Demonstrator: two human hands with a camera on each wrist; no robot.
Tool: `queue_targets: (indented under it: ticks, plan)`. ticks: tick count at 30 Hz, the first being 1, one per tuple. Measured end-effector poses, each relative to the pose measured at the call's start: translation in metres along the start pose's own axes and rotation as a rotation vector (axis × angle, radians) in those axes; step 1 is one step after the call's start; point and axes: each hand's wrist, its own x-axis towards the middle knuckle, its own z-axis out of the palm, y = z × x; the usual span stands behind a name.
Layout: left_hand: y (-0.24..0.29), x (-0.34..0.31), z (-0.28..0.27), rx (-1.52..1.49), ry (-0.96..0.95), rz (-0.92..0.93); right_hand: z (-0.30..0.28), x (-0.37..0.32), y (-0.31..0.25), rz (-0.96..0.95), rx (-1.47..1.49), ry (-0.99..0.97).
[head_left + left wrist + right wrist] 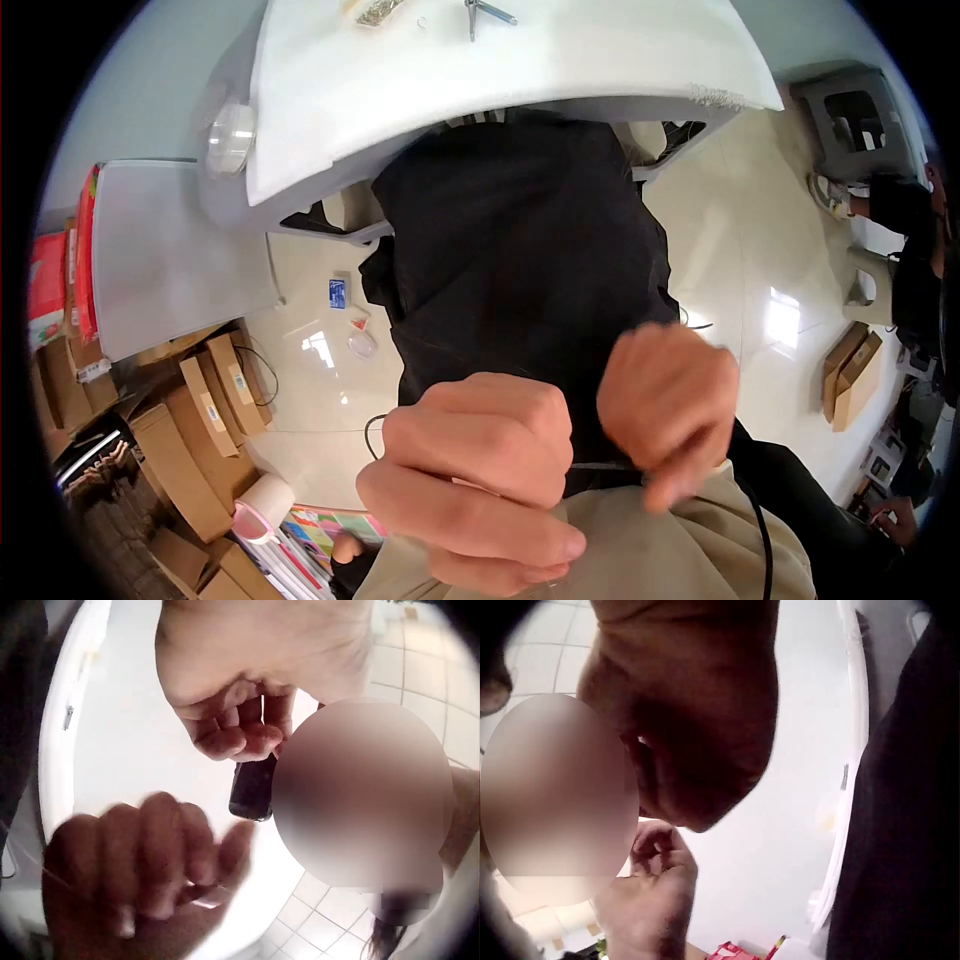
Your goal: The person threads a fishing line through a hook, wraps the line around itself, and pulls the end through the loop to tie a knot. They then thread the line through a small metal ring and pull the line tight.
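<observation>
My left hand (480, 470) is raised close to the head camera, its fingers curled and the thumb laid along them. To its right hangs my right hand (670, 410), slightly blurred, also curled, with a gap between the two. In the left wrist view, a small black block (253, 789) shows just below the left fingertips. The right hand (150, 862) there has its thumb bent toward the fingers, with a pale glint between them. A thin light line (58, 877) runs beside that hand's outer edge. I cannot tell what the fingers hold.
Pliers (485, 14), a packet of small bits (380, 10) and a silvery chain (716, 96) lie on the white table (480, 65). Black cloth (520, 240) spreads between table and hands. Cardboard boxes (180, 470) stand left; a grey stool (860, 120) and another person are right.
</observation>
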Motion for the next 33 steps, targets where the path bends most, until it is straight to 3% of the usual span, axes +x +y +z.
queue_targets:
  ticks: [1,4,7,9,11,13,15,20,27,30,33]
  plan:
    - [-0.003,-0.002,0.000,-0.018,0.002,0.013,0.003,0.005,0.004,-0.116,0.170,-0.105]
    - [-0.012,-0.004,0.006,-0.056,0.033,0.069,0.033,0.020,-0.002,-0.226,0.548,0.195]
    - [-0.020,0.001,0.022,-0.074,0.105,0.122,0.042,0.028,-0.004,-0.332,0.318,0.361]
    - [-0.020,0.001,0.027,-0.089,0.132,0.111,0.054,0.028,-0.018,-0.265,0.093,0.629]
    - [-0.029,-0.005,0.045,-0.081,0.326,0.180,0.058,0.025,-0.023,-0.199,-0.142,0.779]
    - [-0.034,-0.008,0.048,-0.091,0.395,0.193,0.054,0.024,-0.017,-0.213,-0.348,0.778]
    - [-0.038,-0.009,0.043,-0.121,0.337,0.158,0.058,0.027,-0.007,-0.259,-0.532,0.846]
    - [-0.045,-0.007,0.019,-0.204,0.178,0.072,0.046,0.020,-0.007,-0.216,-0.515,0.648]
    - [-0.043,-0.003,0.005,-0.203,0.099,-0.076,0.034,0.021,0.003,-0.317,-0.364,0.585]
    - [-0.034,0.001,0.013,-0.024,0.222,-0.064,0.024,0.022,-0.014,-0.230,-0.254,0.455]
    - [-0.023,0.008,0.040,0.131,0.577,0.099,0.022,0.019,-0.024,-0.182,-0.177,0.413]
